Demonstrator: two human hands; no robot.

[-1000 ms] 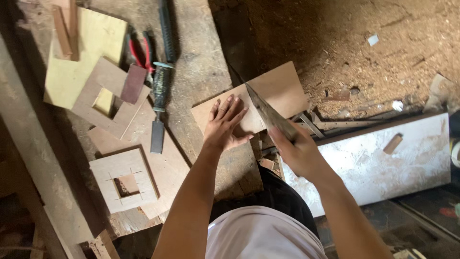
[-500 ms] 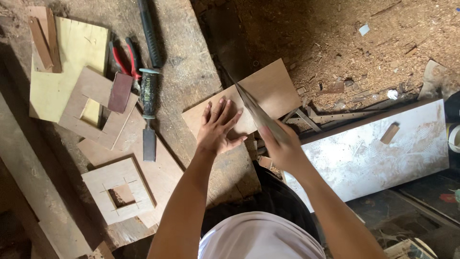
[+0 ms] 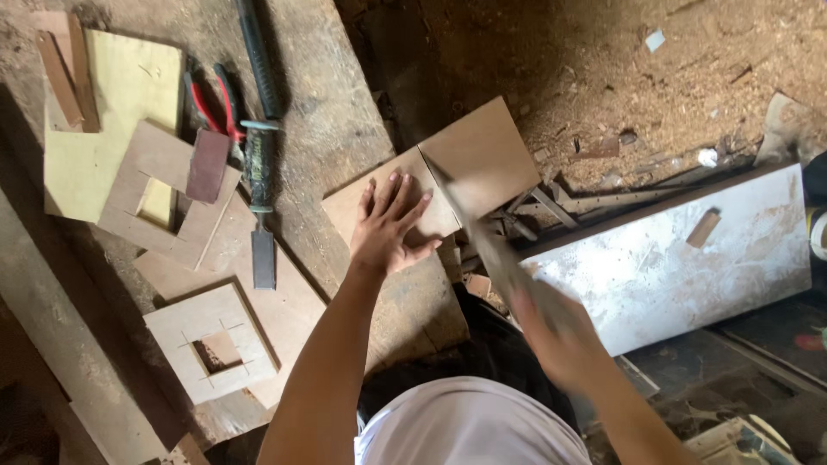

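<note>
Here left hand flat, spread on plywood piece; right hand gripping blurred saw.

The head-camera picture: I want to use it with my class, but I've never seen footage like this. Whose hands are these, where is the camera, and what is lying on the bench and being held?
The camera sits on the person's head and looks straight down, so the two bare arms reaching up into the picture are the wearer's own. The left hand presses flat on a thin brown board that overhangs the edge of a rough workbench. The right hand, blurred by motion, grips a handsaw whose blade meets the board. To the left lie a chisel, red-handled pliers, a yellow plywood sheet and wooden squares with cut-out holes. Sawdust covers the floor beyond, where a white panel rests.
</note>
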